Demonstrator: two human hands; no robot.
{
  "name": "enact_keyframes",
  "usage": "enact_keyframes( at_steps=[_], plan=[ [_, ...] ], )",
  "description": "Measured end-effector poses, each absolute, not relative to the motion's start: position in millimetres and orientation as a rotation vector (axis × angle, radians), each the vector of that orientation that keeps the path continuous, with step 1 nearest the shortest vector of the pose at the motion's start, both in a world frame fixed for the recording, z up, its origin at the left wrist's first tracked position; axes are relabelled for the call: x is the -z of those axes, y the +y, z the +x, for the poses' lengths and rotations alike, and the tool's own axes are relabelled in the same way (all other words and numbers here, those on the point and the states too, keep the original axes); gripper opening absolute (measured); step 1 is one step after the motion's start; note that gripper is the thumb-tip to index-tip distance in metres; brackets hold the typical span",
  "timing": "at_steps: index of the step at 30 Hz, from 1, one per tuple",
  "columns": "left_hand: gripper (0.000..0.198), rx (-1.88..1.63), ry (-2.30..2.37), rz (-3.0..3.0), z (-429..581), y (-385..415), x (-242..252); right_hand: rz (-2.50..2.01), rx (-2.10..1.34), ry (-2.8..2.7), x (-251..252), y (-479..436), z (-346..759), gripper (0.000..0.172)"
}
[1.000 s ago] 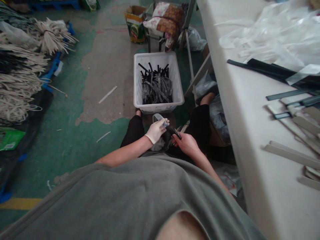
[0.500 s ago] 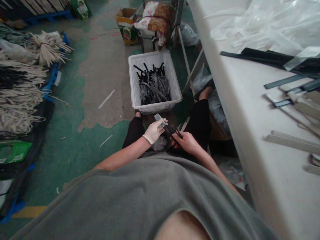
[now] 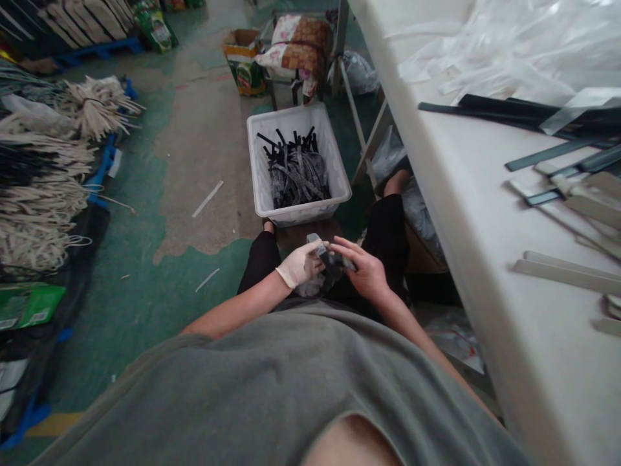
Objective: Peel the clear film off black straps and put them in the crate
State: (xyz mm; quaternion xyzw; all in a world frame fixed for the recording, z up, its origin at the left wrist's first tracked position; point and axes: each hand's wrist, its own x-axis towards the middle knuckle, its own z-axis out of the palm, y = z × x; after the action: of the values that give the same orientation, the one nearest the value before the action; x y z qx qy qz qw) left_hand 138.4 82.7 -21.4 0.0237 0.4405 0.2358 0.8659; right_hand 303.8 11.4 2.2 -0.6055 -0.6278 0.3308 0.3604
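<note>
My left hand [image 3: 297,265], in a pale glove, is closed around a black strip in a clear plastic sleeve [image 3: 330,260] above my lap. The sleeve's clear end [image 3: 313,238] sticks up past the gloved thumb. My right hand [image 3: 367,268] is bare, and its fingers stretch out over the right part of the black strip. Whether they touch it is hard to make out. Just beyond my knees, a white plastic tub [image 3: 299,215] holds many black strips [image 3: 298,169], several in clear wrapping. Some crumpled clear plastic [image 3: 308,286] lies in my lap.
On my right stands a white table [image 3: 466,213] with black strips [image 3: 514,115], grey strips [image 3: 567,275] and clear plastic bags [image 3: 524,52]. Bundles of pale cord [image 3: 43,194] lie at left. A cushioned stool [image 3: 298,48] and an open carton [image 3: 241,61] stand behind the tub.
The right hand's fingers were closed on black strips and are now stretched out. The black strip between my hands has turned and blurred. The left hand keeps its hold.
</note>
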Motion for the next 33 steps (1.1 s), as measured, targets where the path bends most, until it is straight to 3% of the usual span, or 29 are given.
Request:
enact_keyframes(
  at_steps=[2,5,9,11,16,21,33],
  plan=[
    [0.018,-0.498,0.919,0.067,144,75,22,-1.519,-0.927,-1.733,-7,12,295,0.04],
    [0.02,-0.488,0.827,0.07,146,69,19,-1.501,-0.933,-1.644,-19,14,287,0.028],
    [0.049,-0.437,0.665,-0.025,131,88,20,-1.433,-0.939,-1.447,-46,-3,304,0.013],
    [0.055,-0.543,0.743,-0.063,123,109,27,-1.461,-1.031,-1.391,-63,-23,323,0.014],
    [0.041,-0.914,0.91,-0.12,113,170,32,-1.588,-1.225,-1.312,-89,-84,364,0.03],
    [0.027,-1.133,0.885,0.176,118,192,1,-1.655,-1.342,-1.135,-75,-104,364,0.041],
    [0.052,-0.367,0.641,1.091,133,82,-20,-1.223,-1.171,-1.006,-87,42,339,0.045]
  ],
)
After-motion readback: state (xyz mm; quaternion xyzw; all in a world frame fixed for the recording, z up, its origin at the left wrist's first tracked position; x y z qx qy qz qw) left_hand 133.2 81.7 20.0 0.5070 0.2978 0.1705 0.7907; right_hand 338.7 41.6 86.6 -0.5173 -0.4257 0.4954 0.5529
